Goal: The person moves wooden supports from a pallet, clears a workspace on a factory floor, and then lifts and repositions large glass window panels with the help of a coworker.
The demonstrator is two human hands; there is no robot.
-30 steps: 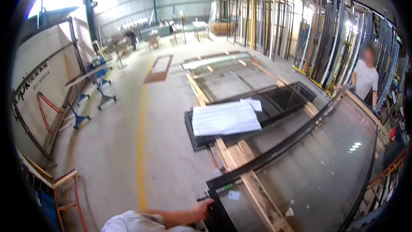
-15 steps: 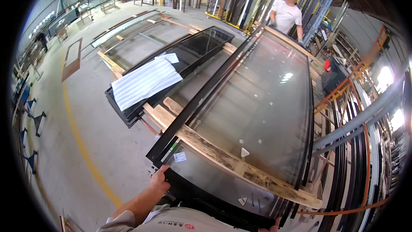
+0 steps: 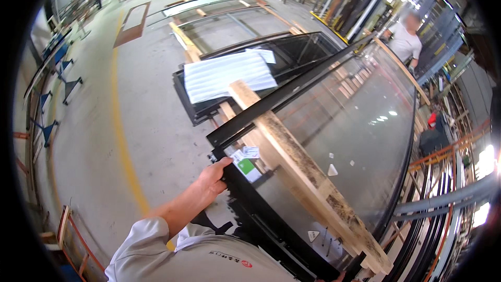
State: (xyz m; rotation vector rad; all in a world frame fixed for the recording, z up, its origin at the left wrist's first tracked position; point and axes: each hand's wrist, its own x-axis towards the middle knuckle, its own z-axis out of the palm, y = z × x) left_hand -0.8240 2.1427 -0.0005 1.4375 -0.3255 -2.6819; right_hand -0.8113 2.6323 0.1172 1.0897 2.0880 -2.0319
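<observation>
With the left hand point(image 3: 215, 174) gripping its near-left corner and the right hand point(image 3: 340, 277) too cropped to tell, the large rectangular black-framed glass panel point(image 3: 360, 125), apparently lying over a mottled pale timber beam point(image 3: 313, 177), could crack if shifted unevenly.

Black frame point(image 3: 261, 213), mottled timber point(image 3: 313, 172), yellow line point(image 3: 118, 125)

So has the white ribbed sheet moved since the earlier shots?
No: the white ribbed sheet still covers the same end of the black frame under it, nearest the yellow floor line; the view swung.
</observation>
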